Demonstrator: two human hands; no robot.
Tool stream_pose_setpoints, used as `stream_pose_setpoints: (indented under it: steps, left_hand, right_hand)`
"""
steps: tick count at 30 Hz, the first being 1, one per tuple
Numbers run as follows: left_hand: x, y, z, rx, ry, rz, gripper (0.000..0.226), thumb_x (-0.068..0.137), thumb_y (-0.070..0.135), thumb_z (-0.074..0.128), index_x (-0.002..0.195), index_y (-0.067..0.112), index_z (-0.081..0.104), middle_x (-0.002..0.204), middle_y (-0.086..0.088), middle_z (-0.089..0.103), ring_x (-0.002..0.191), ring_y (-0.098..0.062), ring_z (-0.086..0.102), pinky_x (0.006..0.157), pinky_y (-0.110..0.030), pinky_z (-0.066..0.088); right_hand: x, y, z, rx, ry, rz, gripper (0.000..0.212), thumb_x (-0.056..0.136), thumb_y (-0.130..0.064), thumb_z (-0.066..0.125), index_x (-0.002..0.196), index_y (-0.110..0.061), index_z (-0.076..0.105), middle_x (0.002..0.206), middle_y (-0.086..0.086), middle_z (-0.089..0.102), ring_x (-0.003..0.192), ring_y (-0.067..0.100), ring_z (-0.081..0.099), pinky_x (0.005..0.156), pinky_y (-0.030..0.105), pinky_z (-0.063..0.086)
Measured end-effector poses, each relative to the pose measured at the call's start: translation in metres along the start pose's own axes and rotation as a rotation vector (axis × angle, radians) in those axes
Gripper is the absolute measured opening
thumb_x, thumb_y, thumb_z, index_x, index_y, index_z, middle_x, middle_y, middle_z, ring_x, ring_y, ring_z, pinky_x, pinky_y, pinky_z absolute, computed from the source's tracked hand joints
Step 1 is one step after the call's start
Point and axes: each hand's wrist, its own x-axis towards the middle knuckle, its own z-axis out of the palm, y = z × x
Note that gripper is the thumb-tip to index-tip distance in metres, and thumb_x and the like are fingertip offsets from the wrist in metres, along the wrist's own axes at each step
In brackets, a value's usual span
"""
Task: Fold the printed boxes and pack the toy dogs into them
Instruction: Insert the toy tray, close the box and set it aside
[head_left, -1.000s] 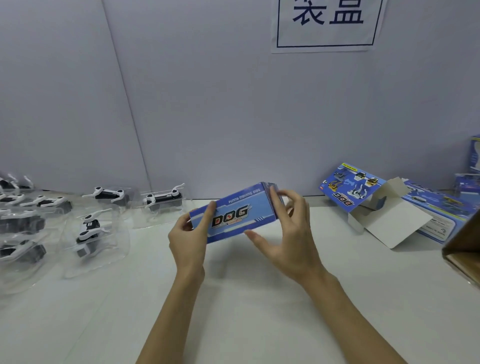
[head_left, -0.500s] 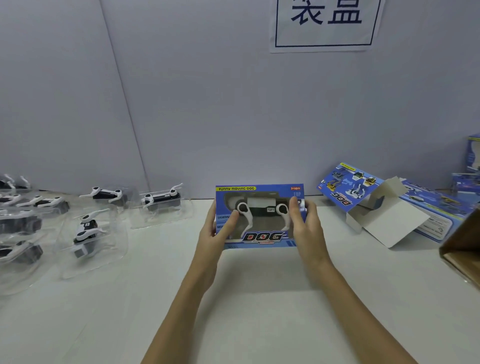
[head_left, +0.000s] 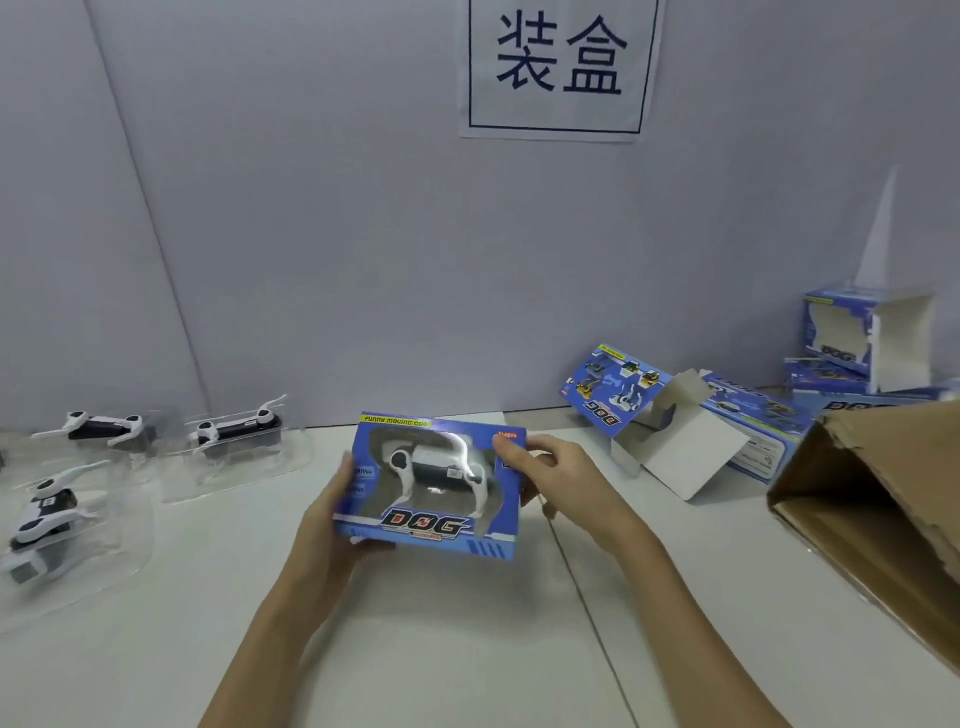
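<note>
A blue printed box (head_left: 431, 535) with "DOG" on its front is held above the white table, window facing me. A white and black toy dog (head_left: 431, 462) shows through the window. My left hand (head_left: 332, 519) grips the box's left side from underneath. My right hand (head_left: 550, 467) pinches its upper right corner. More toy dogs in clear plastic trays lie at the left, one (head_left: 239, 431) near the wall, another (head_left: 104, 428) beside it and a third (head_left: 44, 517) closer to me.
An unfolded blue box (head_left: 649, 421) with white flaps lies at the right by the wall. Behind it sit more blue boxes (head_left: 857, 338). A brown cardboard carton (head_left: 883, 499) lies open at the far right edge. A paper sign (head_left: 558, 67) hangs on the grey wall.
The box was turned from its narrow side to its windowed front and now sits a little lower and to the right. My view has swung to the right, showing the carton.
</note>
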Motion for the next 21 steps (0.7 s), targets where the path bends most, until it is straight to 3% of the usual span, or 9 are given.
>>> stream_pose_setpoints:
  steps: [2,4,8,11,14,17,19,21]
  left_hand:
    - [0.002,-0.001,0.002,-0.153,0.102,-0.032,0.065,0.096,0.065,0.049,0.14,0.02,0.063,0.131,-0.016,0.068,0.115,-0.045,0.067,0.096,-0.061,0.053]
    - [0.003,-0.002,0.0,-0.143,0.188,-0.001,0.066,0.096,0.07,0.047,0.135,0.021,0.066,0.128,-0.018,0.067,0.111,-0.041,0.068,0.087,-0.052,0.055]
    - [0.008,-0.012,-0.006,0.014,0.215,0.041,0.065,0.096,0.071,0.045,0.116,0.018,0.076,0.122,-0.015,0.07,0.098,-0.033,0.068,0.082,-0.045,0.054]
    - [0.01,-0.016,-0.004,0.079,0.203,0.044,0.063,0.097,0.069,0.045,0.107,0.018,0.08,0.116,-0.016,0.073,0.091,-0.034,0.068,0.076,-0.044,0.053]
    - [0.011,-0.019,0.0,0.16,0.177,0.053,0.064,0.089,0.073,0.047,0.099,0.022,0.083,0.11,-0.012,0.075,0.087,-0.033,0.07,0.074,-0.043,0.053]
    - [0.011,-0.02,0.002,0.196,0.174,0.052,0.065,0.086,0.075,0.047,0.095,0.023,0.084,0.107,-0.01,0.076,0.086,-0.033,0.07,0.074,-0.042,0.053]
    - [0.011,-0.019,0.003,0.204,0.186,0.052,0.065,0.085,0.074,0.047,0.092,0.022,0.084,0.106,-0.01,0.076,0.083,-0.032,0.069,0.073,-0.042,0.053]
    - [0.01,-0.019,0.005,0.22,0.19,0.05,0.064,0.087,0.072,0.046,0.091,0.02,0.084,0.105,-0.01,0.076,0.082,-0.031,0.069,0.072,-0.042,0.053]
  right_hand:
    - [0.0,-0.005,-0.009,0.142,0.194,-0.005,0.077,0.065,-0.08,0.067,0.103,-0.013,0.07,0.075,0.013,0.071,0.067,0.022,0.067,0.053,0.03,0.055]
    - [0.001,-0.009,-0.021,0.353,0.422,0.003,0.079,0.066,-0.078,0.07,0.096,-0.005,0.069,0.07,0.008,0.066,0.067,0.021,0.068,0.054,0.033,0.059]
    - [0.001,-0.011,-0.054,0.861,0.911,-0.114,0.057,0.089,-0.054,0.075,0.109,-0.003,0.062,0.096,0.01,0.072,0.088,0.03,0.076,0.074,0.047,0.065]
    - [0.001,-0.015,-0.068,1.169,1.137,-0.307,0.067,0.093,-0.034,0.077,0.137,-0.001,0.039,0.119,0.011,0.07,0.102,0.023,0.075,0.078,0.039,0.065]
    - [0.006,-0.002,-0.068,1.027,1.138,-0.176,0.064,0.093,-0.029,0.078,0.141,-0.009,0.042,0.117,-0.001,0.065,0.096,0.007,0.072,0.087,0.035,0.062]
    - [0.014,0.018,-0.059,0.665,1.058,0.058,0.012,0.098,-0.023,0.068,0.109,-0.024,0.064,0.101,-0.011,0.066,0.101,0.02,0.068,0.091,0.04,0.058]
    - [0.017,0.031,-0.052,0.428,0.965,0.113,0.021,0.097,-0.016,0.058,0.084,-0.031,0.067,0.091,-0.01,0.068,0.092,0.024,0.064,0.075,0.034,0.053]
    - [0.021,0.043,-0.048,0.203,0.828,0.156,0.022,0.094,-0.013,0.056,0.08,-0.025,0.068,0.102,0.003,0.069,0.096,0.033,0.064,0.073,0.032,0.05]
